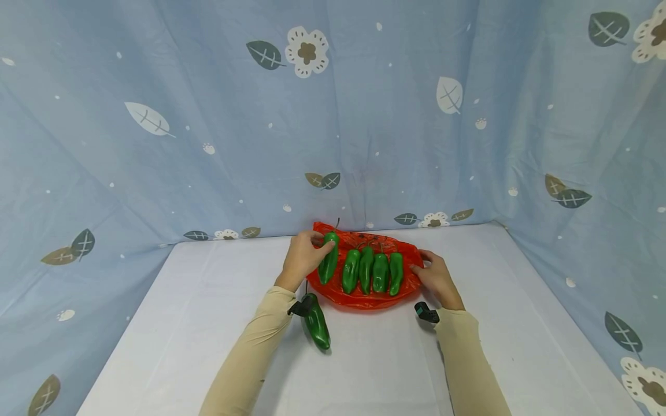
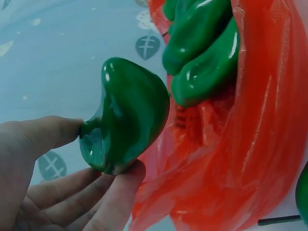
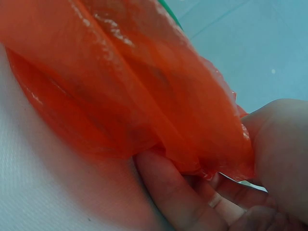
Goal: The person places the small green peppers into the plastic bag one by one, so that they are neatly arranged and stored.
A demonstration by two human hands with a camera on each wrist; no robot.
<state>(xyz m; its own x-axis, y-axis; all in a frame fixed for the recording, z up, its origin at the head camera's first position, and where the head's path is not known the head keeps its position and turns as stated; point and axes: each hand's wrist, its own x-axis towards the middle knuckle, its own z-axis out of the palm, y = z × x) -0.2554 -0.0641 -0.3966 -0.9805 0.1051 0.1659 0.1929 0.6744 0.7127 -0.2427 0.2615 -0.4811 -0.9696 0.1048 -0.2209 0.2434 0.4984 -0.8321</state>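
Observation:
My left hand [image 1: 304, 256] pinches a green pepper [image 1: 329, 258] near its stem end, over the left part of a red plastic bag [image 1: 359, 300]. The left wrist view shows this pepper [image 2: 134, 110] between thumb and fingers, apart from the others. Several green peppers [image 1: 366, 270] lie side by side on the spread bag, stems toward the back. At the bag's right edge my right hand [image 1: 436, 279] grips the plastic; in the right wrist view the thumb and fingers hold the bunched red film [image 3: 183, 125].
Another green pepper [image 1: 317, 323] lies on the white tabletop [image 1: 385, 364], beside my left wrist and in front of the bag. A blue patterned curtain [image 1: 364, 144] hangs behind the table and along its sides.

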